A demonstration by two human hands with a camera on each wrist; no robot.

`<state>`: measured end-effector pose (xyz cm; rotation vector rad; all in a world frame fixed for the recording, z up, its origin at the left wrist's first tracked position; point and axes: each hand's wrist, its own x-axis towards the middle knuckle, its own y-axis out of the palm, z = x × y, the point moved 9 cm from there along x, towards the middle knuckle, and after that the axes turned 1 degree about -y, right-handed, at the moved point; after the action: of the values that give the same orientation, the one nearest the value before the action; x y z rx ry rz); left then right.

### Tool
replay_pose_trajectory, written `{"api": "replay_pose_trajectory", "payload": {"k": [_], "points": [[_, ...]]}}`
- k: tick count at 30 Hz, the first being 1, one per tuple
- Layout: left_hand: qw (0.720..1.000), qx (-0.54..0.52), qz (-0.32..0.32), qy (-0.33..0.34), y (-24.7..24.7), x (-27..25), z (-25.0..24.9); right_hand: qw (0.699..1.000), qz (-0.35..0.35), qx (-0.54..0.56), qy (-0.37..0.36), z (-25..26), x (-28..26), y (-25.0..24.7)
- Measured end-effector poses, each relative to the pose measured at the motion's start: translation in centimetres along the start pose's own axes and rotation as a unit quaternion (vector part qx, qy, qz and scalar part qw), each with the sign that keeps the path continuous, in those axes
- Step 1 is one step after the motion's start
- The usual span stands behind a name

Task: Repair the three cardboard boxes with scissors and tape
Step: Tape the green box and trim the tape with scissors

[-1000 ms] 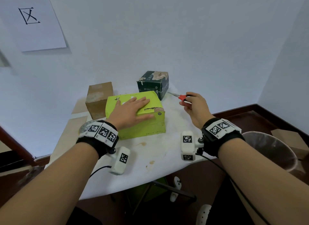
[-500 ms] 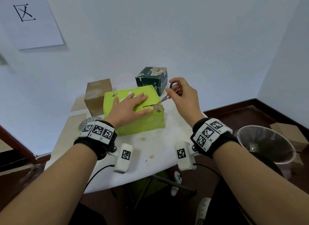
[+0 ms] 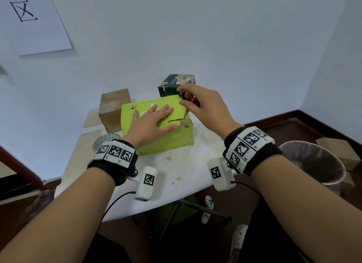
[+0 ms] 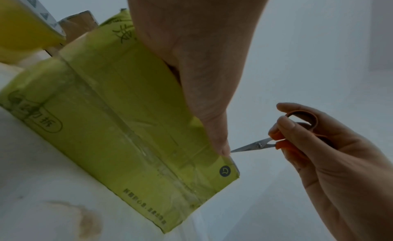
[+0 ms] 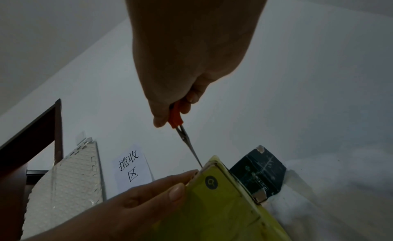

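Observation:
A lime-green box (image 3: 162,141) lies mid-table with a torn strip (image 3: 183,121) at its top front-right corner. My left hand (image 3: 156,118) presses flat on its lid, fingers straight, thumb along the front top edge. My right hand (image 3: 189,101) grips red-handled scissors (image 3: 193,99) above the box's right side. In the left wrist view the scissors (image 4: 255,146) point their closed-looking blades at the thumb tip by the lime-green box (image 4: 117,127). A dark green box (image 3: 176,82) and a brown box (image 3: 113,110) stand behind.
A tape roll (image 3: 105,140) lies left of the green box, by my left wrist. A bin lined with clear plastic (image 3: 313,161) stands on the floor at the right. The white table (image 3: 176,174) has brown stains near its front edge.
My right hand brought the scissors from the table's right side over to the green box's right top edge. The left hand stayed flat on the lid.

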<state>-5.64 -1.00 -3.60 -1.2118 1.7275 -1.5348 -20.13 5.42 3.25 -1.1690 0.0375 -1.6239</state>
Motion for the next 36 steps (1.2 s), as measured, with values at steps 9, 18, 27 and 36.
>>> {"api": "replay_pose_trajectory", "payload": {"k": [9,18,27,36], "points": [[1.000,0.001,0.001,0.001,0.1,0.1,0.0,1.000,0.008,0.010,-0.006,0.3,0.0,0.2],[1.000,0.005,-0.005,0.003,-0.1,-0.1,-0.1,0.997,0.048,-0.019,-0.056,1.3,0.6,1.0],[1.000,-0.004,-0.001,0.003,0.0,-0.3,-0.2,0.993,0.108,-0.046,-0.028,1.5,1.6,2.1],[1.000,-0.003,0.010,0.007,0.3,-0.4,-0.1,0.918,-0.047,0.273,0.284,-7.7,-1.3,2.4]]}}
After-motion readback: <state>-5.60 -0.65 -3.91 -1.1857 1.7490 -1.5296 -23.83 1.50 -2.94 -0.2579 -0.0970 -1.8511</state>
